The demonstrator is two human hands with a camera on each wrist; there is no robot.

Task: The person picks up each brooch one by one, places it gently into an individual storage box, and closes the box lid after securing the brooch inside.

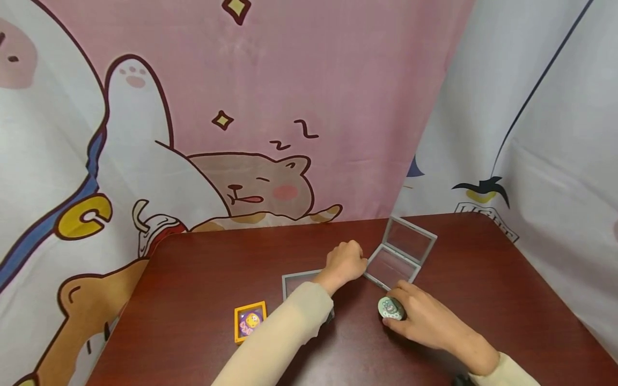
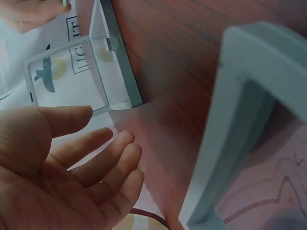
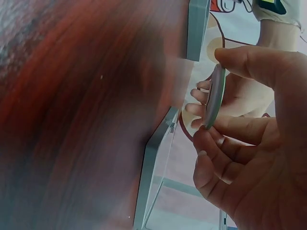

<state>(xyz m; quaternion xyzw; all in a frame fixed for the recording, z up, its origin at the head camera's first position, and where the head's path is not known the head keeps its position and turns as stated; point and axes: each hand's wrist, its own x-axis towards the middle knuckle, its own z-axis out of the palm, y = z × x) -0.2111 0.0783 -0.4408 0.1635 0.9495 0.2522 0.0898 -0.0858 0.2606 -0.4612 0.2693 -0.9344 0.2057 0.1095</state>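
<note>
My right hand (image 1: 425,316) pinches a round green badge (image 1: 391,307) with a cartoon picture between thumb and fingertips. Seen edge-on in the right wrist view, the badge (image 3: 215,96) is a thin, slightly domed disc held over the table. A grey-framed clear display case (image 1: 390,266) stands hinged open just beyond it, lid tilted up at the back. Near that case's left corner is my left hand (image 1: 345,259); in the left wrist view its fingers (image 2: 96,172) are loosely bent with nothing in them. The left forearm partly hides a second grey-framed case (image 1: 298,279).
A small yellow frame (image 1: 250,323) with a purple cartoon picture lies left of the left sleeve. All this is on a dark red-brown wooden table (image 1: 203,279). Printed cloth (image 1: 347,107) hangs along its back and sides. A dark object (image 1: 462,380) shows at the right sleeve.
</note>
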